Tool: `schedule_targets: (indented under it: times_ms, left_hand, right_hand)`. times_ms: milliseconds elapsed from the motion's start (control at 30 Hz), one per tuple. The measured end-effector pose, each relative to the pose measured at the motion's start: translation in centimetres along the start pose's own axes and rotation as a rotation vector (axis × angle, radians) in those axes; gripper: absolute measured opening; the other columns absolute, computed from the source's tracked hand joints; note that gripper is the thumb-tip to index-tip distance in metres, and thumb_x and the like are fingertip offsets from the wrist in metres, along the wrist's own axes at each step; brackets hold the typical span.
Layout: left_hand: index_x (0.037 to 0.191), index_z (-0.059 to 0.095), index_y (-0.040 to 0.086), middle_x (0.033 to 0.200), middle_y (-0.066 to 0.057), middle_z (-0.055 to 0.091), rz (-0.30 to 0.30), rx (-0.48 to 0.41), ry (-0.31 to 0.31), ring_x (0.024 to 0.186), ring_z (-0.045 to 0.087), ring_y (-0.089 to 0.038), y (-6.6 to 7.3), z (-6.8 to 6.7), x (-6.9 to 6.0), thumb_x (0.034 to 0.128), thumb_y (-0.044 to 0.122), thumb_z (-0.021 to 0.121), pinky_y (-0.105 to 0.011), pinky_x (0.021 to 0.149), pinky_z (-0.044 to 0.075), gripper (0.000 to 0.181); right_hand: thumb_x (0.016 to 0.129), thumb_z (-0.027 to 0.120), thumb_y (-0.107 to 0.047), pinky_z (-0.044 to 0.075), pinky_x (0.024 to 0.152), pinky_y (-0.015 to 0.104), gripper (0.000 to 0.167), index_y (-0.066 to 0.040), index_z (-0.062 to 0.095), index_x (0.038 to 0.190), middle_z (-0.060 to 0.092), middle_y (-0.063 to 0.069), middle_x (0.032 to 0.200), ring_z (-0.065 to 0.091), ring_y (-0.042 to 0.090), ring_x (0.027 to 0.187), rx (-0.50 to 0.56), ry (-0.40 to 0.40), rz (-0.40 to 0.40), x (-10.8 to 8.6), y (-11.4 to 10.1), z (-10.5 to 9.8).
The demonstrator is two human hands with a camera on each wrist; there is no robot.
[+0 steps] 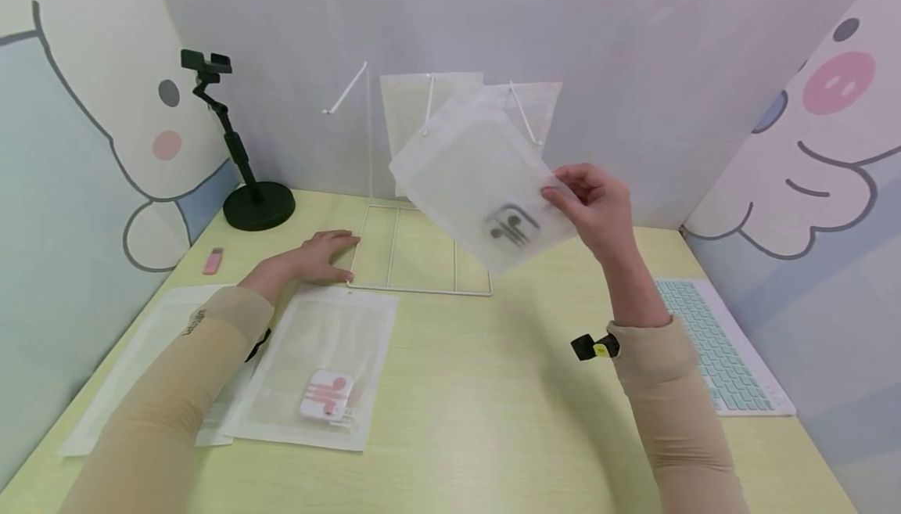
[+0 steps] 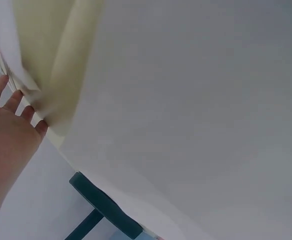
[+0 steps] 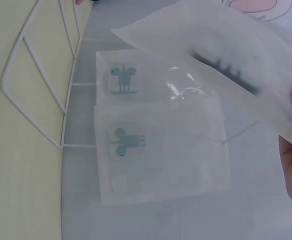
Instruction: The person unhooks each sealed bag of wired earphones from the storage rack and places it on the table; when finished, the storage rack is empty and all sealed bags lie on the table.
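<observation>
In the head view, a tilted frosted bag containing dark earphones is pinched at its edge by the right hand before the white wire rack, while a flat bag with pink earphones lies near the left hand, its fingers loosely extended at the rack's left edge, and tabletop stretches rightward toward the keyboard. The left wrist view shows those fingers spread, their contact partly hidden. In the right wrist view, two hanging bags contain teal earphones, below the right hand's raised bag.
</observation>
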State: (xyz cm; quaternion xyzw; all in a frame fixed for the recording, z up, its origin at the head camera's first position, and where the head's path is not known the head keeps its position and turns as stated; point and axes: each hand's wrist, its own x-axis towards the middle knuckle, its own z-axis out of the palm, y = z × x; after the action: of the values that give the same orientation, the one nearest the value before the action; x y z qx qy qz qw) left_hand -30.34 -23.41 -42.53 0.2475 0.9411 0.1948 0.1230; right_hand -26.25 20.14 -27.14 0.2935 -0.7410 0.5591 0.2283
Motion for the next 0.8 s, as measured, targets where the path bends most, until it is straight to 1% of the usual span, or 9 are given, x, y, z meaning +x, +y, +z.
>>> schedule_targets:
  times_ms: [100,167,333,567,800]
  left_hand:
    - [0.147,0.027,0.001,0.152,-0.026,0.017,-0.004,-0.010,-0.002,0.136,0.013,-0.052,-0.1,0.0,0.0,0.0878,0.036,0.066,-0.072,0.100,0.015,0.079]
    - [0.148,0.028,0.002,0.153,-0.025,0.017,-0.008,-0.009,-0.002,0.136,0.013,-0.051,-0.2,0.0,0.0,0.0875,0.036,0.066,-0.072,0.100,0.015,0.079]
    - [0.148,0.028,0.005,0.153,-0.023,0.017,-0.018,0.002,-0.005,0.137,0.012,-0.050,-0.5,-0.1,0.1,0.0870,0.039,0.066,-0.073,0.100,0.015,0.080]
    - [0.148,0.028,0.005,0.153,-0.023,0.017,-0.019,-0.005,-0.011,0.137,0.012,-0.050,-0.4,-0.2,0.0,0.0865,0.039,0.067,-0.073,0.100,0.015,0.081]
    - [0.148,0.028,0.004,0.153,-0.024,0.017,-0.022,-0.003,-0.013,0.136,0.013,-0.051,-0.1,-0.3,-0.1,0.0870,0.037,0.067,-0.073,0.100,0.014,0.080]
  right_hand:
    - [0.081,0.072,-0.001,0.052,0.059,0.017,0.014,0.003,0.067,0.093,0.071,-0.008,0.082,0.068,0.004,0.070,-0.028,-0.014,0.011,0.1,-0.4,-0.3]
    - [0.081,0.072,-0.004,0.051,0.058,0.017,0.014,0.001,0.067,0.093,0.070,-0.010,0.081,0.067,0.004,0.068,-0.067,-0.022,0.016,0.2,-0.8,-0.6]
    - [0.082,0.072,-0.004,0.051,0.057,0.016,0.015,0.003,0.067,0.094,0.069,-0.013,0.079,0.066,0.003,0.064,-0.137,-0.054,0.013,0.9,-1.8,-1.5]
    - [0.080,0.071,0.002,0.051,0.056,0.016,0.013,0.003,0.067,0.092,0.070,-0.012,0.079,0.067,0.004,0.064,-0.147,-0.096,0.019,2.0,-3.2,-2.3]
    - [0.080,0.071,0.003,0.052,0.055,0.018,0.014,0.009,0.066,0.091,0.070,-0.009,0.079,0.068,0.007,0.065,-0.146,-0.115,-0.010,2.8,-4.1,-2.3]
